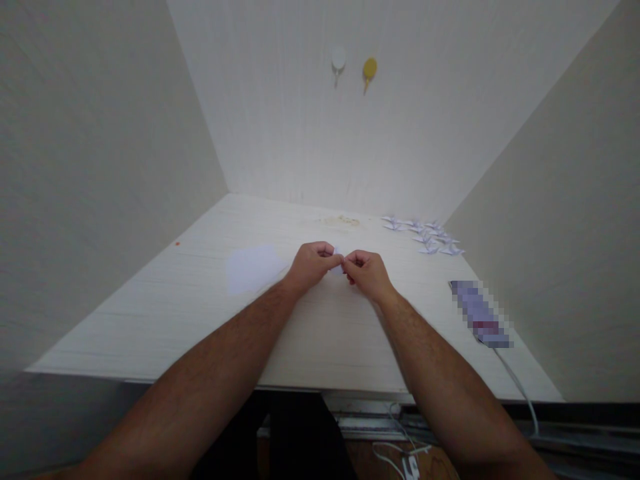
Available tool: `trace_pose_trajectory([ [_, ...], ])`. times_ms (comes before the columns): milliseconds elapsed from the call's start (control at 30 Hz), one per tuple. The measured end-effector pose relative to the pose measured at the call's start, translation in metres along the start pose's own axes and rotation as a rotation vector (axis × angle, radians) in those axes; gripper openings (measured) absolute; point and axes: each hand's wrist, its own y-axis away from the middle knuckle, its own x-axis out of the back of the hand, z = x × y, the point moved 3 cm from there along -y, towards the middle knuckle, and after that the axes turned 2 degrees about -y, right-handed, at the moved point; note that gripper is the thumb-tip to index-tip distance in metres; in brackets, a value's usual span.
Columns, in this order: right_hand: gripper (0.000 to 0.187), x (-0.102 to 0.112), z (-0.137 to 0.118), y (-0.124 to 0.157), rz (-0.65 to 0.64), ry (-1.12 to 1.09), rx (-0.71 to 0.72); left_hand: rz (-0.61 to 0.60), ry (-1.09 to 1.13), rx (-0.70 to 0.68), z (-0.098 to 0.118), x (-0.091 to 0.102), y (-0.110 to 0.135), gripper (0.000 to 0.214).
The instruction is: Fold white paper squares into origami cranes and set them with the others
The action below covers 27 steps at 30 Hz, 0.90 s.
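Note:
A small folded piece of white paper (337, 269) is pinched between my two hands, above the middle of the table. My left hand (316, 262) is closed on its left side, thumb toward the paper. From the right, my right hand (364, 269) grips the paper's edge between thumb and fingertips. The fingers cover much of the paper, so its exact folded shape is hard to make out. To the left of my left hand, white paper sheets (254, 268) lie flat on the table.
Several folded white paper cranes (425, 237) stand in rows at the back right. A blurred-out phone-like device (480, 313) with a cable (520, 383) lies along the right side. Walls enclose the table (330, 333) on three sides; two hooks, white (339, 60) and yellow (369, 68), hang behind.

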Motion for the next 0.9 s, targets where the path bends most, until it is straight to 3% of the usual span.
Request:
trace_pose_trajectory([
  [233, 0.014, 0.0003, -0.0027, -0.0001, -0.067, 0.009, -0.017, 0.056, 0.12, 0.023, -0.0026, -0.001, 0.0004, 0.023],
  [367, 0.011, -0.0023, -0.0028, -0.0001, -0.084, -0.016, -0.011, 0.109, 0.088, -0.033, 0.0003, 0.0033, 0.0002, 0.038],
  [467, 0.01, -0.0013, -0.0011, -0.0006, -0.054, -0.041, -0.032, 0.059, 0.15, -0.01, -0.0002, 0.0033, -0.0016, 0.043],
  [567, 0.012, 0.0007, 0.0012, -0.0012, -0.013, -0.049, -0.051, -0.003, 0.202, 0.043, -0.0005, 0.0019, -0.002, 0.034],
  [700, 0.013, 0.0005, 0.004, -0.0017, -0.009, -0.013, -0.022, -0.011, 0.075, 0.038, 0.002, 0.0022, 0.0002, 0.019],
  [900, 0.017, 0.0001, 0.0025, -0.0002, -0.033, 0.054, 0.014, -0.032, 0.067, 0.046, -0.0003, 0.0, 0.0001, 0.015],
])
